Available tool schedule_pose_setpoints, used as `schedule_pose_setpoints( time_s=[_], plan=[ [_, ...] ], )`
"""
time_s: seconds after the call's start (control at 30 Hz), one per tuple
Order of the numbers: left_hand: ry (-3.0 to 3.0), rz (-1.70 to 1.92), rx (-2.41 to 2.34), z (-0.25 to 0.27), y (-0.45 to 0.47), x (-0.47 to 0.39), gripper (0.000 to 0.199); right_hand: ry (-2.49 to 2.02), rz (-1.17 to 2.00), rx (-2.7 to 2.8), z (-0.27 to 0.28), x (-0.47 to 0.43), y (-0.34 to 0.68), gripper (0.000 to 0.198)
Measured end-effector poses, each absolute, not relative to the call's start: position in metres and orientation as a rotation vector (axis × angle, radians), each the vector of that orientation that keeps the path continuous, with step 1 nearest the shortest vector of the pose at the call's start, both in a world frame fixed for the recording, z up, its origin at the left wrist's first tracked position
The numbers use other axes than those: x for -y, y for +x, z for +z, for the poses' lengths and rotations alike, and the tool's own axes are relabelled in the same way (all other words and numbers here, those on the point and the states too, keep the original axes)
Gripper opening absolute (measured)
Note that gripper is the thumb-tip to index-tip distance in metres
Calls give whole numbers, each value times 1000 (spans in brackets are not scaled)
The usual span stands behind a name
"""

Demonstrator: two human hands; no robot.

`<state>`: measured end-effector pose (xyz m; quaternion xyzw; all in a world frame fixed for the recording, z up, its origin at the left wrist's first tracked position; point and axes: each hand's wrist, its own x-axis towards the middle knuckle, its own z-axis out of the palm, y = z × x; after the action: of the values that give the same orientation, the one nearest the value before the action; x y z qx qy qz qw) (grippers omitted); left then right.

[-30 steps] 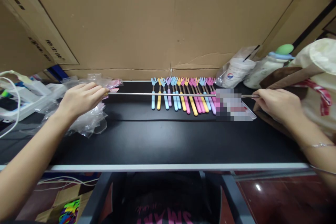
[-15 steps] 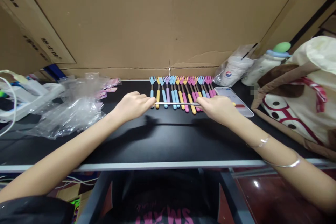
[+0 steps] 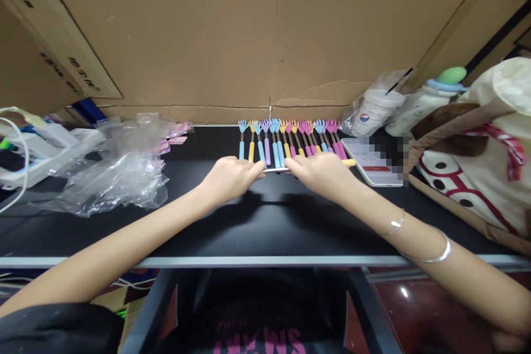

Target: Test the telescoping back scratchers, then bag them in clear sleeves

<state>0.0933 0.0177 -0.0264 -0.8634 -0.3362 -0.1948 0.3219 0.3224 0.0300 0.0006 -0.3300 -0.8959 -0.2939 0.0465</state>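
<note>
Holding a thin metal rod point(image 3: 275, 170) level between two fists here, just in front of the row of colourful hand-shaped scratchers point(image 3: 277, 155) and clear of the black table point(image 3: 265, 238), judging by the shadow under it. Left hand point(image 3: 234, 177) is curled closed around one end, right hand point(image 3: 319, 174) is closed around the other part, and there's only a short bit of bare metal showing in the gap. A yellow handle point(image 3: 349, 162) pokes out past the right hand, in line with the rod, so I'd guess it's all one piece. Can't tell what's inside the left fist.

Handling-wise, I'd bet it's really light and stiff along its length, but skinny enough to bend if you lever it sideways, so push and pull dead straight. The bare metal looks smooth and kinda slippery; the fatter yellow handle is probably your best spot to grab. I'd pinch the other end gently if it has little prongs like the ones in the row.

Phone point(image 3: 365, 155) is lying near the right hand, and the clear plastic bags point(image 3: 120, 171) are well off to the left.
</note>
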Motion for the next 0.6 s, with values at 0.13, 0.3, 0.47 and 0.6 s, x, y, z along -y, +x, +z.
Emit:
schedule_pose_setpoints(
  time_s=[0.13, 0.3, 0.47, 0.6],
  plan=[
    [-2291, -520, 884, -23, 98, -15, 22, -993, -868, 2731, -2, -28, 306, 35],
    [-2329, -486, 857, -23, 97, -18, 23, -1038, -815, 2725, -11, -30, 312, 34],
    [-2328, -498, 807, -19, 99, -19, 28, -1040, -802, 2702, -9, -28, 318, 47],
    [-2229, -474, 804, -9, 79, -22, 33, -1078, -938, 2641, -2, -38, 343, 44]
  ],
)
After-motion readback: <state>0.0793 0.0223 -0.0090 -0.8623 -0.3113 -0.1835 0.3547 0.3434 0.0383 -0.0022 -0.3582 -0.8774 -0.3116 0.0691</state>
